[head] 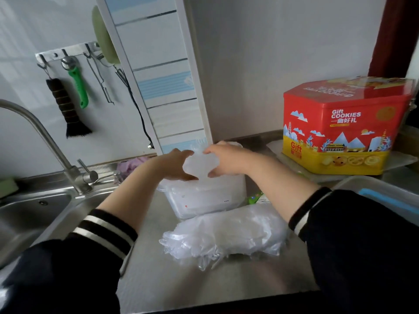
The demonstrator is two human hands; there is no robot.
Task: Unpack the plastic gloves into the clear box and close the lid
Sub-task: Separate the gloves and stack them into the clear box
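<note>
The clear box (204, 200) stands on the steel counter in the middle of the head view. Over its open top I hold a folded wad of plastic gloves (199, 166) between both hands. My left hand (174, 165) grips the wad's left side with thumb and fingers curled round it. On the wad's right side, my right hand (226, 160) holds it the same way. A loose pile of plastic gloves (226, 234) lies on the counter in front of the box. I cannot make out the box's lid.
A red and yellow cookie tin (340, 128) stands at the back right on a tray. A plastic bin (385, 196) sits at the right edge. The sink (29, 218) and faucet (45, 137) are to the left, and utensils hang on wall hooks (68, 57).
</note>
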